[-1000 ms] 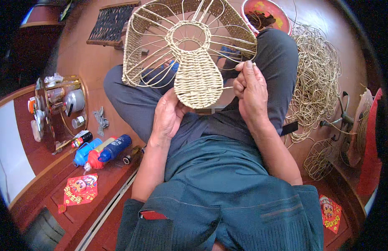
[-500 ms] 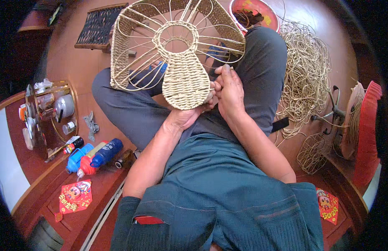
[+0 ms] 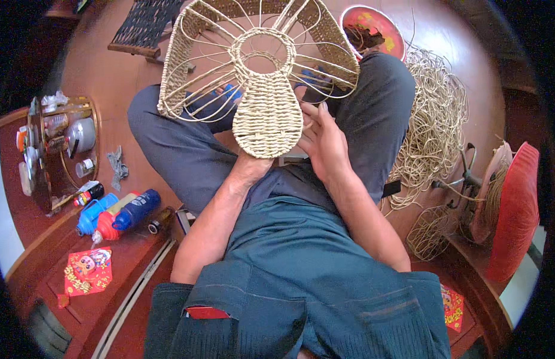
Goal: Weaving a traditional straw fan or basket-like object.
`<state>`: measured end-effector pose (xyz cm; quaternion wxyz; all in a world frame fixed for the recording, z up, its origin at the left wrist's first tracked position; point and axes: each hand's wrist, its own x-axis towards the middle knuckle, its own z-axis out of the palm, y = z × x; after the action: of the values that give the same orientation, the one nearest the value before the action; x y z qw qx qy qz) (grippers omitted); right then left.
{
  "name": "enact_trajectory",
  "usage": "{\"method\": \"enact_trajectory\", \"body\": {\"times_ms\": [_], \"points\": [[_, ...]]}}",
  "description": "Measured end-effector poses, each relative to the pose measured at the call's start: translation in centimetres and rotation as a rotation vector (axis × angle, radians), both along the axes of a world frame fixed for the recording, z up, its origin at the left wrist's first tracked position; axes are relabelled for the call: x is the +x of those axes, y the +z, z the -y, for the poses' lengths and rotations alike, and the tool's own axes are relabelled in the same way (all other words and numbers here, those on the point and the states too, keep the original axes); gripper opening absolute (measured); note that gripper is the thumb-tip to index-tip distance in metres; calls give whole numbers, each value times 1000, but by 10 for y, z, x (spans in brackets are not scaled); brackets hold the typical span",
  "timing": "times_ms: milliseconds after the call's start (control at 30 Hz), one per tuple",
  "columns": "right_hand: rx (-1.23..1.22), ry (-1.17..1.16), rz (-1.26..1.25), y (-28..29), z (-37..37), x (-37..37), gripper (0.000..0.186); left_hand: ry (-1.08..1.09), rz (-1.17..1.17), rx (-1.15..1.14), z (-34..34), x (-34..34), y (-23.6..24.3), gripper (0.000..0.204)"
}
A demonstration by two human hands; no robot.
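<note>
A pale wicker basket frame [image 3: 169, 78] rests over my crossed legs, with thin wire loops and cords radiating from a round woven ring [image 3: 235, 45]. From that ring a tightly woven, rounded panel [image 3: 267, 122] extends toward me. My left hand [image 3: 253, 168] reaches under the near end of this panel and supports it; its fingers are hidden behind the weave. Beside the panel's right edge is my right hand [image 3: 326, 143], thumb up and fingers apart, the fingertips close to the edge. No tool or loose strand can be made out in it.
A tangled heap of cord [image 3: 436, 119] lies on the right, beyond my knee. A red basin [image 3: 385, 33] stands far right, and a red cushioned stool [image 3: 514, 206] lies on its side. Bottles [image 3: 137, 209] and a rack of jars [image 3: 80, 134] are on the left.
My right hand has opened out from a pinch at the panel's edge. My left hand's fingertips, visible under the panel before, are now hidden. The whole view has shifted slightly.
</note>
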<state>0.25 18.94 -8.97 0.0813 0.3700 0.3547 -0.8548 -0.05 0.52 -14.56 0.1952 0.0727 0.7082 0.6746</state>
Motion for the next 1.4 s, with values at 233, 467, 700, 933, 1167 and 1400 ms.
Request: {"method": "enact_trajectory", "body": {"times_ms": [233,467,700,933,1167,1400], "points": [[400,186,-216,27,0,18,47,79,357,550,1,-5,22,48],[201,162,-130,44,2,15,37,49,460,723,-4,-4,33,53],[164,165,-205,42,-5,9,36,-14,580,790,-2,-14,36,49],[560,311,-302,49,-9,12,30,-21,557,799,2,-14,19,49],[1179,509,-478,69,-10,10,13,62,646,850,2,-19,48,52],[1174,633,-496,82,-22,0,10,31,570,769,2,-23,43,54]]}}
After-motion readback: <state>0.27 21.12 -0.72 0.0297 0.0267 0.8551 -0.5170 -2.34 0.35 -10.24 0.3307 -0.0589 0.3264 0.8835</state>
